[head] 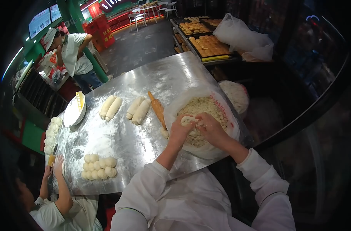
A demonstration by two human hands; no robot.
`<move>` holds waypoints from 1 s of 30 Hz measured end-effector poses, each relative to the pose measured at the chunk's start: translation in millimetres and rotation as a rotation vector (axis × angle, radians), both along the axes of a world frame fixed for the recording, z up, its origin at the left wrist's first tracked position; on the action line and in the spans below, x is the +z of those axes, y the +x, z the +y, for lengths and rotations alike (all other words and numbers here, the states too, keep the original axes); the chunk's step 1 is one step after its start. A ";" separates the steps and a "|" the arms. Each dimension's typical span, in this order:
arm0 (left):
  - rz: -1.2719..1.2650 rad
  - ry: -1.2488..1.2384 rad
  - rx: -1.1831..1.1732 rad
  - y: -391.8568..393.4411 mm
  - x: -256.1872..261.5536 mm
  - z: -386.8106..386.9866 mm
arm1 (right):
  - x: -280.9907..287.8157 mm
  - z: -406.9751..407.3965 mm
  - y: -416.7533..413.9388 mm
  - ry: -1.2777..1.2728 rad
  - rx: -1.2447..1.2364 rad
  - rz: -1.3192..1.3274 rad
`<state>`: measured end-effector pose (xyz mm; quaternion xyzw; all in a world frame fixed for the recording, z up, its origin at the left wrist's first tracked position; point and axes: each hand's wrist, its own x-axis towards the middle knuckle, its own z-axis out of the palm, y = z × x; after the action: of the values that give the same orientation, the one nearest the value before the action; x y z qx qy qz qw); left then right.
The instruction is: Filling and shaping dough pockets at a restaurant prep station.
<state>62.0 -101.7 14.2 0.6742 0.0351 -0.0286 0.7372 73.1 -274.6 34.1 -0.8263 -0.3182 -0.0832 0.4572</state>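
Note:
Both of my hands hold one piece of white dough (188, 120) over a plastic-lined, wide container of pale crumbly filling (200, 105). My left hand (181, 128) cups the dough from the left, and my right hand (211, 128) pinches its right edge. The container's white liner (171, 111) spreads around the filling. Just left of it lies a wooden rolling pin (157, 109), with a small dough piece (164, 133) by its lower end. Farther left on the floured metal table (120, 144) are two pairs of dough rolls (138, 109) (110, 107) and a block of dough balls (99, 167).
A co-worker (57, 199) at the lower left handles a yellow-handled tool near more dough balls (52, 134). A white bowl (74, 112) holds a yellow scraper. Trays of baked buns (210, 46) stand beyond the table; another person (76, 55) stands at the upper left.

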 end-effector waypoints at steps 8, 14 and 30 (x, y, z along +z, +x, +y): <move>0.070 -0.353 -0.006 -1.5 14.2 5.1 | -16.5 -30.5 13.2 -0.291 0.056 -0.079; 0.200 -0.754 -0.085 -2.7 31.9 -13.9 | -13.2 -10.2 6.7 -0.082 0.051 0.059; 0.219 -0.372 -0.241 -5.0 -8.1 -9.8 | -7.9 -4.4 2.0 0.459 0.063 0.760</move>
<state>56.9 -111.5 6.2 0.5189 0.0283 -0.1954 0.8317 75.0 -279.1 26.2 -0.6651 -0.1260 0.1718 0.7157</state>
